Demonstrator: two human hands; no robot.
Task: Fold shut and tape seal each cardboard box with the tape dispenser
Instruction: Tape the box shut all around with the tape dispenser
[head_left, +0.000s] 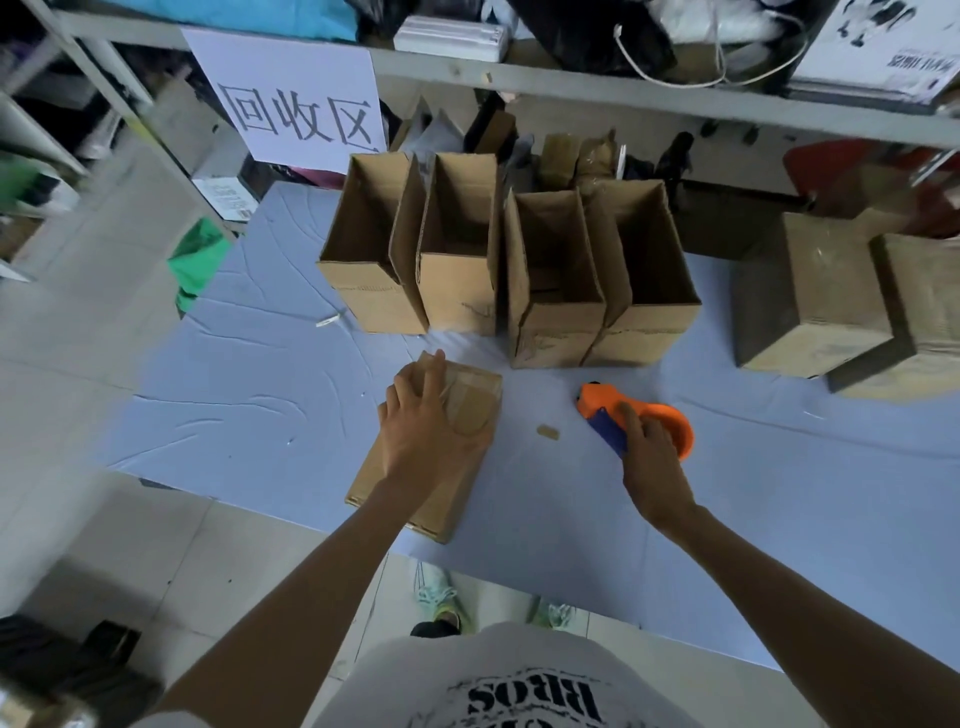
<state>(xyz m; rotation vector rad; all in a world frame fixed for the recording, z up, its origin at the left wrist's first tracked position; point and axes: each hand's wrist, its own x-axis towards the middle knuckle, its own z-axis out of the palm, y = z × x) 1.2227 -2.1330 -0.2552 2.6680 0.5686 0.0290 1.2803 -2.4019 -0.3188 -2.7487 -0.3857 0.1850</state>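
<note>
The closed box lies on its side on the blue sheet, a strip of tape already across its far end. The left hand presses on it with fingers spread and fairly straight. Just right of the box, the right hand curls around the handle of the tape dispenser, which rests on the sheet. Behind the box stand four open boxes, not yet folded. The risk, as I judge it, is the box sliding on the loose, wrinkled sheet if the pressing hand lets go early, laying the next strip crooked; the sticky tape scrap between box and dispenser could also catch.
</note>
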